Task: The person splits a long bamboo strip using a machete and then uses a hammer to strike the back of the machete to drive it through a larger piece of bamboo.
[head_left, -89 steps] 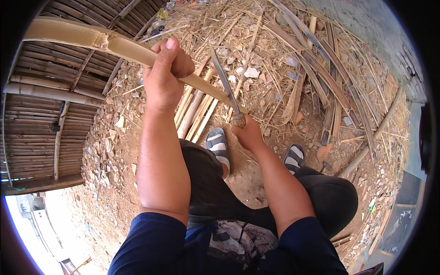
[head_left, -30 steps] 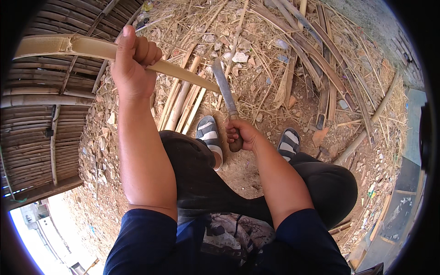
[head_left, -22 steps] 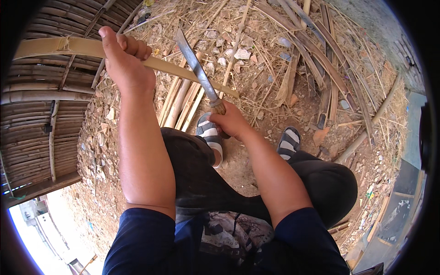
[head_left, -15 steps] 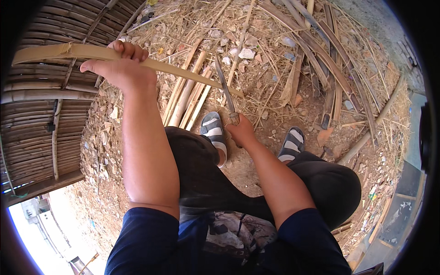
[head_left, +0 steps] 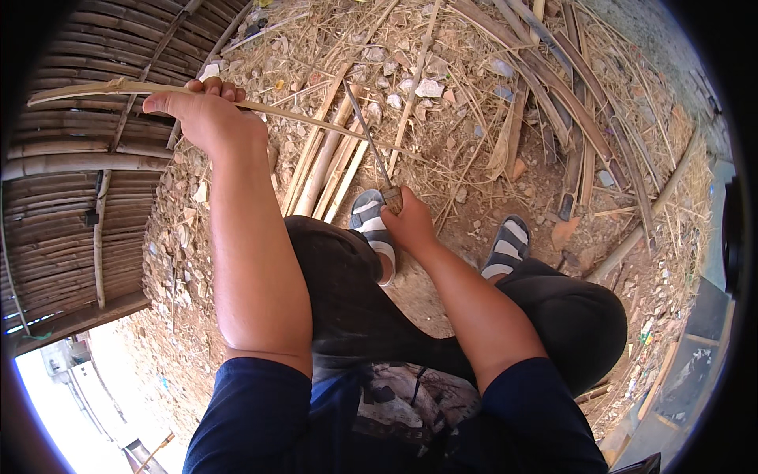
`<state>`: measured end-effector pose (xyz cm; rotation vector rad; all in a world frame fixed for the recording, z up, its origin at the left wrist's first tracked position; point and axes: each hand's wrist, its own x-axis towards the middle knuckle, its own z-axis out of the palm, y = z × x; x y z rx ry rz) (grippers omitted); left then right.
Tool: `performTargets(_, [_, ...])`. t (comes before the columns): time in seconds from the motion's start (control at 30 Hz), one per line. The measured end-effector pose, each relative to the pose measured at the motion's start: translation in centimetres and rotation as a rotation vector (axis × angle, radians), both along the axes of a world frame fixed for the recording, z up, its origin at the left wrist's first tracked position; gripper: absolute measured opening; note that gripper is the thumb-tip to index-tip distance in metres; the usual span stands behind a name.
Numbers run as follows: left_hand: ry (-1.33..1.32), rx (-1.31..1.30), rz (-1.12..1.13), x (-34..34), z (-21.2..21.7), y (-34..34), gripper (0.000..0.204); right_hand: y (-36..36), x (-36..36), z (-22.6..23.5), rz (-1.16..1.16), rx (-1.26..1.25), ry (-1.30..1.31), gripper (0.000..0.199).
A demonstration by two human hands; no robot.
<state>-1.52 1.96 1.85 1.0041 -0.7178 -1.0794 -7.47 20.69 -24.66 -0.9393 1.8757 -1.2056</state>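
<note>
My left hand [head_left: 212, 118] grips a long pale bamboo strip [head_left: 308, 120], fingers curled over it and thumb laid along its left part. The strip runs from the far left toward the middle, its narrow edge facing up. Low in front of me, my right hand [head_left: 411, 220] is closed round the handle of a long-bladed knife [head_left: 377, 150]. Its thin dark blade points away and slightly left, crossing the strip near the strip's right end. Whether blade and strip touch, I cannot tell.
Split bamboo pieces [head_left: 320, 162] lie beyond my left sandal [head_left: 369, 212]. Darker bamboo lengths [head_left: 580, 118] are heaped at the far right. Straw, stones and shavings cover the ground. A bamboo slat wall [head_left: 55, 205] stands at the left, with grey panels [head_left: 691, 371] at the right.
The bamboo strip has turned from its broad face to its narrow edge in my left hand. My right hand and the knife have shifted slightly left and nearer.
</note>
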Motion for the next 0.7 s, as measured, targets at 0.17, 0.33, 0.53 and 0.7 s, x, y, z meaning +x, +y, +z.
performTargets(0.17, [0.017,0.000,-0.044,-0.4,0.1,0.4,0.068,-1.1,0.4,3.5,0.121,-0.068,0.044,0.034])
performTargets(0.33, [0.042,-0.017,-0.026,0.0,-0.2,0.0,0.070,-1.0,0.7,3.0,0.094,-0.011,0.032,0.035])
performTargets(0.53, [0.067,-0.005,-0.036,0.5,-0.1,-0.5,0.075,1.5,-0.9,-3.8,-0.016,0.267,0.072,0.036])
performTargets(0.7, [0.053,-0.075,-0.167,0.2,-0.2,-0.1,0.080,-0.1,-0.4,1.7,0.068,0.080,-0.056,0.036])
